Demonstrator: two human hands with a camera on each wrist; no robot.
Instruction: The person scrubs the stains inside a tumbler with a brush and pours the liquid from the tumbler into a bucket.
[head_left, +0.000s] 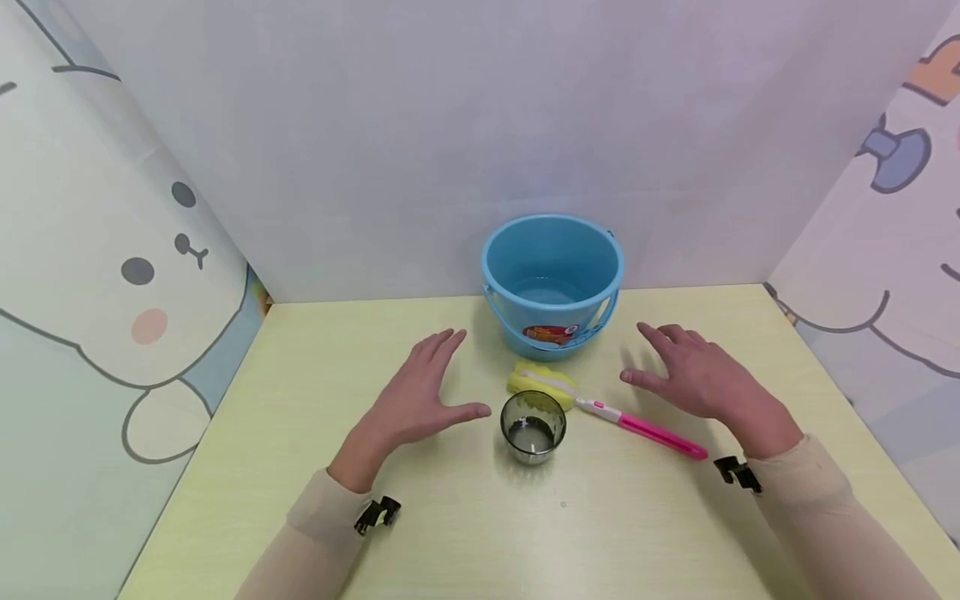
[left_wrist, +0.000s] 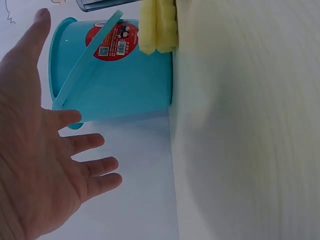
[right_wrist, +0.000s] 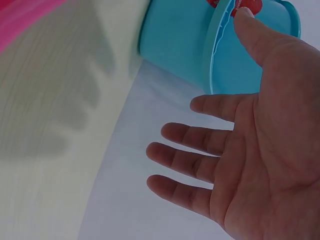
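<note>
A dark, see-through glass cup (head_left: pixel 532 427) stands upright on the table between the two hands. Behind it lies a brush with a yellow sponge head (head_left: pixel 542 382) and a pink-and-white handle (head_left: pixel 651 430) pointing right. Farther back is a blue bucket (head_left: pixel 551 287), its handle hanging down across the front. My left hand (head_left: pixel 416 396) hovers left of the cup, fingers spread and thumb toward it, holding nothing. To the right, above the brush handle, my right hand (head_left: pixel 693 371) is also spread and holds nothing. Both palms show bare in the wrist views.
The pale wooden table (head_left: pixel 360 350) meets a whitish curtain-like backdrop (head_left: pixel 360 167) just behind the bucket. Cartoon-printed panels (head_left: pixel 90 250) flank it at left and right. A black clip-like piece (head_left: pixel 377 515) sits at each sleeve cuff.
</note>
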